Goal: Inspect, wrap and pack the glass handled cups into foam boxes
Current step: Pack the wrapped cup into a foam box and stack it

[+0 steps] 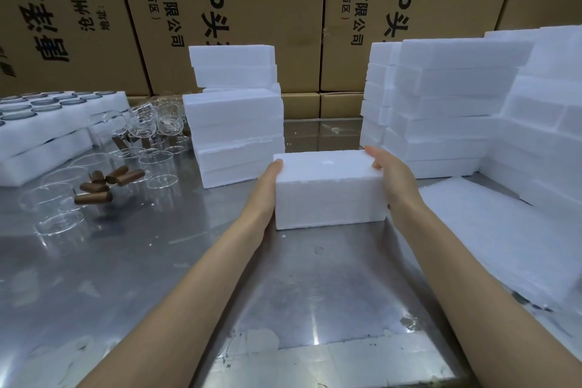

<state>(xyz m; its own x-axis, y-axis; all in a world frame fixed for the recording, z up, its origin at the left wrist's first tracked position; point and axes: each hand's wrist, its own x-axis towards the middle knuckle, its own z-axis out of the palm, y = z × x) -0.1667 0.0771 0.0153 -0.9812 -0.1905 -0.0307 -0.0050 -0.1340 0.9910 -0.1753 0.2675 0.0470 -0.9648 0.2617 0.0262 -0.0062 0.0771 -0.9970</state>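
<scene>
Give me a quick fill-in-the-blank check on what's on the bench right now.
1. Both hands, left hand and right hand, hold one white ____ box between them.
2. The glass cups with brown handles lie on the ____ side of the metal table.
3. Behind the foam stacks stands a wall of ____ cartons.

Missing words: foam; left; cardboard

Two hands [392,178], one held foam box [329,189], five brown handles [108,183].
</scene>
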